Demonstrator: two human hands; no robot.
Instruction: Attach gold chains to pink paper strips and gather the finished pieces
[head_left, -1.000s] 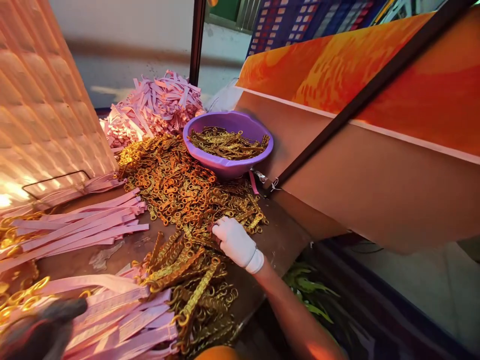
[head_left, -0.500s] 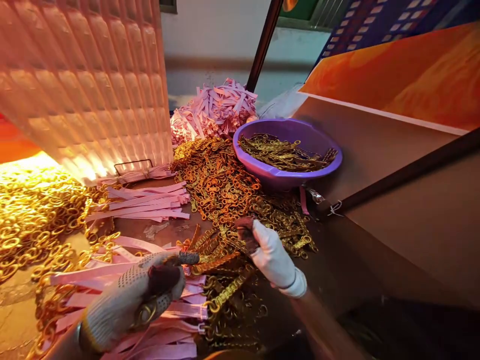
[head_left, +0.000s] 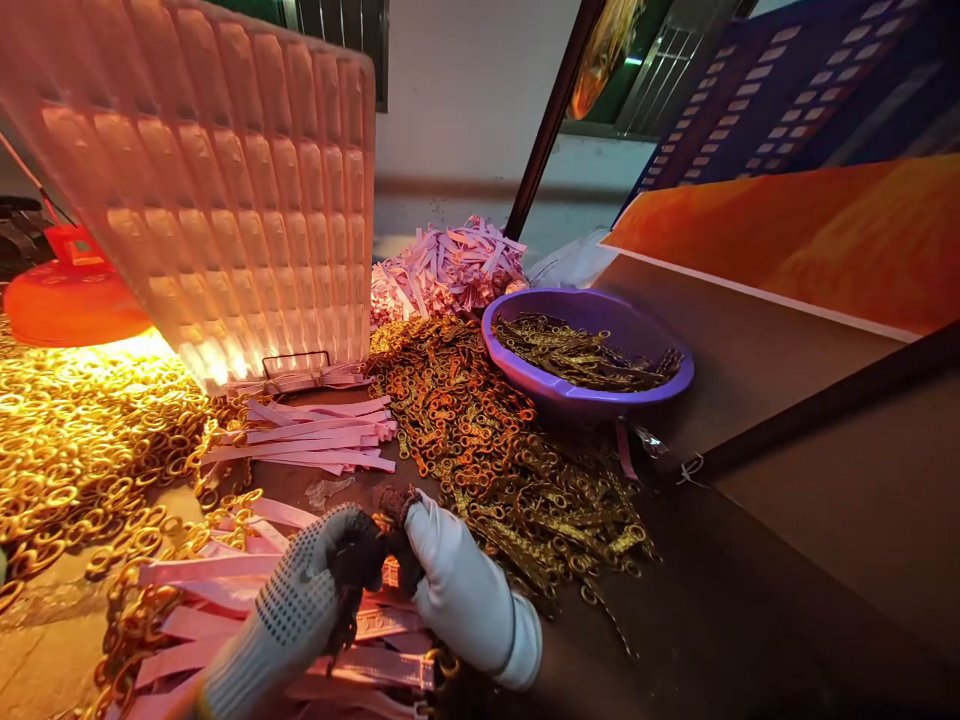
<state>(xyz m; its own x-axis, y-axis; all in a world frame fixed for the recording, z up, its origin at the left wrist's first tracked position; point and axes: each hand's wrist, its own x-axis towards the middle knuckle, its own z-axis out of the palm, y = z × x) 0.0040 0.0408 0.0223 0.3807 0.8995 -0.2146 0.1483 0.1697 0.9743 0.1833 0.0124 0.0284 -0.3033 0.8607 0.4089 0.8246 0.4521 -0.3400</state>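
Both hands wear white knit gloves with darkened fingertips. My left hand (head_left: 300, 600) and my right hand (head_left: 457, 590) meet at the fingertips just above the pink strips (head_left: 247, 600) at the front. The fingers of both are pinched together around a small dark gold piece (head_left: 390, 505) that I cannot make out clearly. A large heap of gold chain pieces (head_left: 487, 440) lies just beyond and to the right of the hands.
A purple bowl (head_left: 592, 395) holding gold pieces stands at the back right. Behind it lies a pile of pink strips (head_left: 450, 265). A quilted translucent panel (head_left: 225, 190) stands at the left, with loose gold rings (head_left: 67, 440) and an orange lamp (head_left: 67, 300). A brown board (head_left: 825, 420) slopes along the right.
The view swung left and up. My right hand pulled back from the gold heap toward me, my left hand came up from the lower left, and the two now meet fingertip to fingertip.
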